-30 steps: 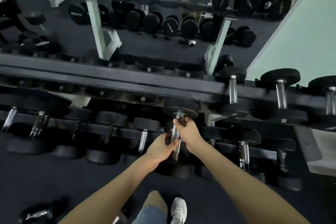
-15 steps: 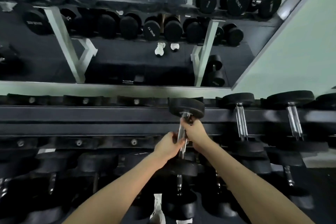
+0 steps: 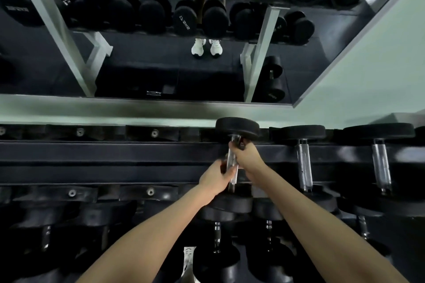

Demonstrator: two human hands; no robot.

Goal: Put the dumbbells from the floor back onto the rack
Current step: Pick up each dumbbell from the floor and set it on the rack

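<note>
Both hands grip the chrome handle of one dumbbell (image 3: 232,163) over the top shelf of the rack (image 3: 115,151); the left hand (image 3: 215,179) is wrapped closed around the lower part of the handle, the right hand (image 3: 247,159) closed around the upper part just under the far head; the far head sits at the back edge of the shelf, beside the wall, the near head at the front edge (whether either head already bears on the shelf cannot be told). A second dumbbell (image 3: 303,163) lies just to the right on the same shelf; the slots to the left are vacant. Likely hazards, judged from this position: fingers under the handle may be pinched against the shelf rails if the weight drops early; a head set short of its cradle may let the dumbbell roll toward the front edge and fall onto the lower shelf or the shoe (image 3: 188,259) below; a sideways drift may knock the neighbouring dumbbell.
</note>
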